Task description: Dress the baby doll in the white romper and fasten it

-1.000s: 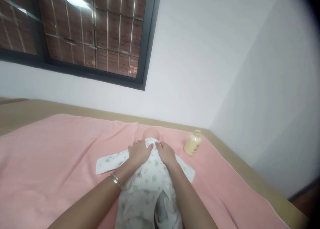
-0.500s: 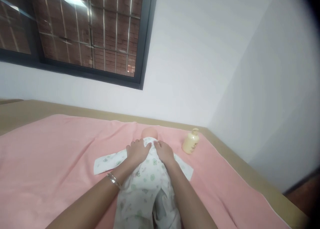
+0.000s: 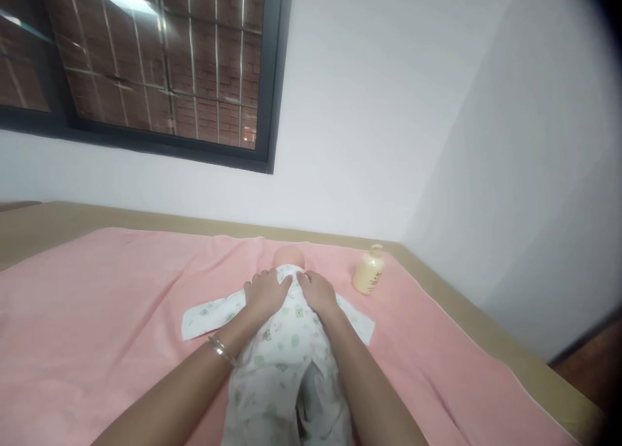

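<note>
A baby doll in a white garment with small green prints lies on a pink blanket, its bare round head pointing away from me. Over the shoulder on the left side, my left hand is closed, its fingers curled over the cloth. My right hand grips the other shoulder likewise. Both thumbs point inward near the neckline, almost meeting. The garment's sleeves spread flat to either side, and its lower part is gathered and open between my forearms. The fingertips are partly hidden, and the doll's face does not show.
A pale yellow pump bottle stands on the pink blanket to the right of the doll. Beyond the blanket runs the tan edge of the surface, against a white wall. A dark-framed window is at the upper left.
The camera view has shifted slightly, so the window and bottle sit a little further left. Both hands keep their places on the doll's shoulders.
</note>
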Motion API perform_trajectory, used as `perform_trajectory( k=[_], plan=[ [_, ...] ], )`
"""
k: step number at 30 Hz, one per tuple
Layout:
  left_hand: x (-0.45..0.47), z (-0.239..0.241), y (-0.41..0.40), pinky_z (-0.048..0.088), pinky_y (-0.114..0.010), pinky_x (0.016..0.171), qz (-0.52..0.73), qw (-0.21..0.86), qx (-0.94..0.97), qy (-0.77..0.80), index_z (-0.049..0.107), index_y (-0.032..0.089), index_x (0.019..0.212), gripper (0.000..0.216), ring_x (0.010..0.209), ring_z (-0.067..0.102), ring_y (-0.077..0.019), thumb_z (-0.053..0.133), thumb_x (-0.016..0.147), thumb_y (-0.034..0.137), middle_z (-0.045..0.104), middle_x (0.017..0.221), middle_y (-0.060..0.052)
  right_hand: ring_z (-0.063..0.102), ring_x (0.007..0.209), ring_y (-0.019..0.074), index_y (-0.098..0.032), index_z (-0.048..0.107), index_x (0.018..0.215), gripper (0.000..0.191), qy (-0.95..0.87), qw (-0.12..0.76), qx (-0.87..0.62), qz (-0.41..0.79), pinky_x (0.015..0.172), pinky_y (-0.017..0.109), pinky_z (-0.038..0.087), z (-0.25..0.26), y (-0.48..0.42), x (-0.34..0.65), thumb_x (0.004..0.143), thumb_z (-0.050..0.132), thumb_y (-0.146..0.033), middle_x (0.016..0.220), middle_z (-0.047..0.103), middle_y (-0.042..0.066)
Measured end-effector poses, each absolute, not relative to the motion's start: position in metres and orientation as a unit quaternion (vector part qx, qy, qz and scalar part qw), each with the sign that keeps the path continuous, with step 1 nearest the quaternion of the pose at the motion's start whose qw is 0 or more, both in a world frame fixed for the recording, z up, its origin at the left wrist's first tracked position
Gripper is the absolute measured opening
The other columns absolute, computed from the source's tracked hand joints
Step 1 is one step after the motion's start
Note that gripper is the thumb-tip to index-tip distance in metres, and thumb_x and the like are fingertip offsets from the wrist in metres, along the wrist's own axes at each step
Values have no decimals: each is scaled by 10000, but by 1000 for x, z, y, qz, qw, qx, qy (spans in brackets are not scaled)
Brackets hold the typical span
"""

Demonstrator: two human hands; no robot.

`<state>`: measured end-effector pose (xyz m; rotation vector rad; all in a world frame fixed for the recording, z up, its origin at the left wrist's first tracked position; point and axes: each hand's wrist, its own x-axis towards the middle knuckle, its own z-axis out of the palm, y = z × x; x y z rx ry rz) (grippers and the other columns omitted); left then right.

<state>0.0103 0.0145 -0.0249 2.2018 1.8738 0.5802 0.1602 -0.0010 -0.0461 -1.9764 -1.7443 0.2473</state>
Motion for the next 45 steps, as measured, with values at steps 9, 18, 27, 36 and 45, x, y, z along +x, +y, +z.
perform_trajectory(
  k=[9, 18, 27, 36, 45],
  plan=[
    [11, -26, 15, 363, -462, 847, 197, 91, 741, 635, 583, 190, 979, 524, 1028, 534, -321, 305, 811, 601, 624, 1065, -126, 562, 957, 223, -182, 596, 1042, 582, -647, 208, -729, 82, 809, 324, 369, -35, -7, 157, 941, 138, -526, 1050, 632, 109],
    [7, -22, 14, 377, -466, 851, 175, 108, 752, 626, 575, 206, 1054, 479, 1027, 535, -310, 301, 828, 528, 612, 1104, -123, 586, 931, 293, -122, 643, 918, 343, -687, 134, -714, 34, 827, 392, 370, 0, -48, 123, 911, 337, -278, 931, 648, 180],
    [2, -11, -4, 39, -674, 1009, 133, 80, 801, 578, 512, 200, 1216, 517, 1166, 459, -340, 273, 870, 501, 564, 1222, -146, 588, 963, 249, -125, 622, 1040, 587, -678, 154, -717, 50, 789, 339, 399, -16, -24, 142, 959, 102, -385, 1046, 638, 170],
    [-5, -11, 10, 121, -659, 1006, 122, 128, 784, 595, 535, 228, 1203, 588, 1122, 511, -343, 205, 866, 580, 585, 1221, -132, 557, 1010, 273, -122, 590, 1071, 467, -691, 110, -711, 73, 889, 408, 347, -13, -30, 157, 938, 229, -386, 1130, 600, 181],
    [3, -8, -9, 115, -621, 1011, 111, 64, 786, 605, 529, 177, 1215, 500, 1099, 503, -350, 289, 872, 450, 577, 1198, -170, 543, 1016, 281, -117, 562, 1070, 456, -684, 117, -717, 57, 861, 402, 355, -17, -26, 144, 942, 199, -360, 1113, 580, 192]
  ],
)
